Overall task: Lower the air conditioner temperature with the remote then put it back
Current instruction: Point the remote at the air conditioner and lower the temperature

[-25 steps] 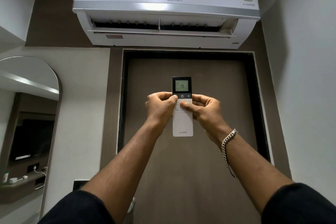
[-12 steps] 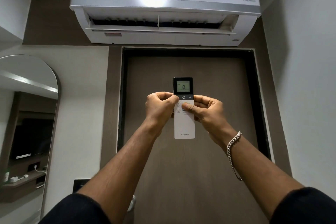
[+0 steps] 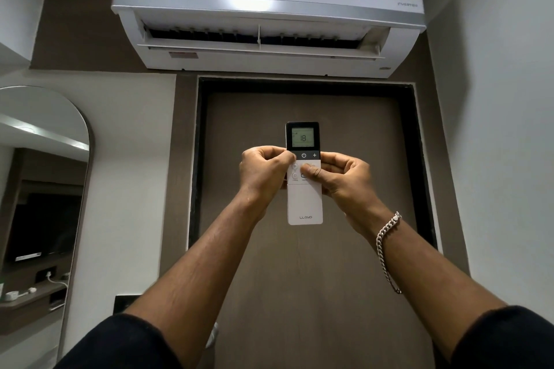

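The air conditioner (image 3: 269, 6) hangs above the door, flap open, panel reading 18°, marked LLOYD and INVERTER. Below it the remote (image 3: 303, 172) is raised upright in mid-air, aimed at the unit, screen showing 18, LLOYD printed low. Left hand (image 3: 263, 174) pinches its edge to steady it; right hand (image 3: 344, 180) grips, thumb on a button.

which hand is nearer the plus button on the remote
Right. The right hand grips the remote just below the plus button; the left hand holds the opposite edge.
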A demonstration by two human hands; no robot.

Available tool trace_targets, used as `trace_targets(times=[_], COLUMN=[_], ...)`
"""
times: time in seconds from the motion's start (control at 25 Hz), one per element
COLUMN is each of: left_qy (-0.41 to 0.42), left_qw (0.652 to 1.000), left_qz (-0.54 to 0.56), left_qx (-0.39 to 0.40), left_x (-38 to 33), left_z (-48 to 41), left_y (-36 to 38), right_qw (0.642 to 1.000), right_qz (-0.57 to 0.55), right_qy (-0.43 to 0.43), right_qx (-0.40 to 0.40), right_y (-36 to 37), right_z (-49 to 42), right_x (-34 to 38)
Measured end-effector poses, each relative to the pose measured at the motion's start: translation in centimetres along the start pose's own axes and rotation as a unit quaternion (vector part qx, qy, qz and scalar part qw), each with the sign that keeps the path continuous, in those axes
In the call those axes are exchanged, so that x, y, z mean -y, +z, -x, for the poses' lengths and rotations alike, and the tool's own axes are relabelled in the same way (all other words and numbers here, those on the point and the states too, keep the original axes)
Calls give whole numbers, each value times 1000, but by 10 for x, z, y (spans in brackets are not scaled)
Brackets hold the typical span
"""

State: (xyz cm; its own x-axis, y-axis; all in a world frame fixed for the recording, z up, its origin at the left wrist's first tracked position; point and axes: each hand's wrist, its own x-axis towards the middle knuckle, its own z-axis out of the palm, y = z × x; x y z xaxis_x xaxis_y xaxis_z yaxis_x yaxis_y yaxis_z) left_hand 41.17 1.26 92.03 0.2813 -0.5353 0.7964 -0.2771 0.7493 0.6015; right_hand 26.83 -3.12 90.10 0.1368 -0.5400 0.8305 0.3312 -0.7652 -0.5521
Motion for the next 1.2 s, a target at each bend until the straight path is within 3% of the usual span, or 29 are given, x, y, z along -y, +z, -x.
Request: trace_targets(times=[0.4,1.2], left_qy=[15,40], left_qw=[999,998], left_qz=[-24,-42], left_qx=[-38,-27], left_x=[-12,-6], left_z=[4,6], left_y=[3,13], right_qw=[1000,1000], right_qz=[-14,-2], right_qy=[0,-2], right_qx=[0,-4], right_y=[5,-5], right_z=[1,4], right_x=[7,7])
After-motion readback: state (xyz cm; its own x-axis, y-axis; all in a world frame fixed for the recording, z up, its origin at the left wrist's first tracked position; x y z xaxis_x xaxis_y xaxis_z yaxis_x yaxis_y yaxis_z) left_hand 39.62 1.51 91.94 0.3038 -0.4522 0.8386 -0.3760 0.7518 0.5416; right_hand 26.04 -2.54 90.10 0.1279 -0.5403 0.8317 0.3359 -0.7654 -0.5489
